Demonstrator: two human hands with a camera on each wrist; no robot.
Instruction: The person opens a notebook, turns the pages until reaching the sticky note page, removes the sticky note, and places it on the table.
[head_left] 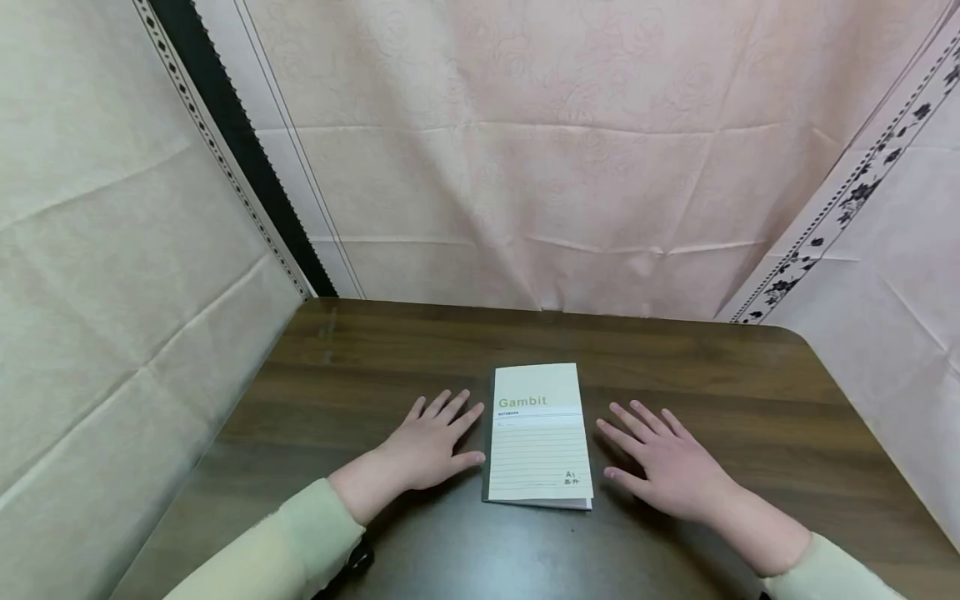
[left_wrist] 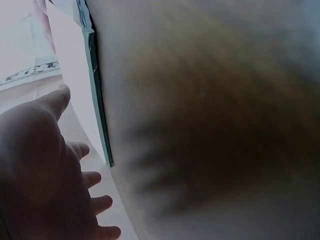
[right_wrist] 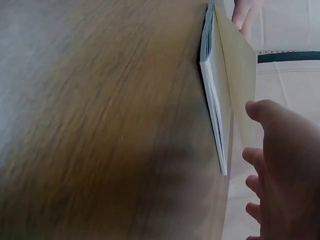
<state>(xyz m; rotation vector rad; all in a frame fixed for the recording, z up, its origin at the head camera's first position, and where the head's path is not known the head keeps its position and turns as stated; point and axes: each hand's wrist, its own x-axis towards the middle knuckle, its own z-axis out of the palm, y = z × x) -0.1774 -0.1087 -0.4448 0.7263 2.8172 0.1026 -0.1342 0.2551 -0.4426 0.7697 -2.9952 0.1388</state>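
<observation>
A closed notebook (head_left: pixel 540 454) with a pale cover, ruled lines, the word Gambit and a dark spine lies on the brown wooden table (head_left: pixel 300 425). Just left of its spine is my left hand (head_left: pixel 431 446), palm down with fingers spread and nothing held. To the right of the notebook, my right hand (head_left: pixel 667 467) is held the same way, fingers spread, over its own shadow. In the right wrist view the notebook's cover (right_wrist: pixel 237 80) stands slightly lifted from the pages along the free edge. The left wrist view shows the dark green spine (left_wrist: pixel 100 100) beyond my thumb.
Pinkish cloth (head_left: pixel 562 183) hangs behind the table's far edge. White cloths hang at the left (head_left: pixel 112 292) and at the right (head_left: pixel 885 333), the right one bordered with dark flowers. A dark strip (head_left: pixel 247 142) runs down the back left corner.
</observation>
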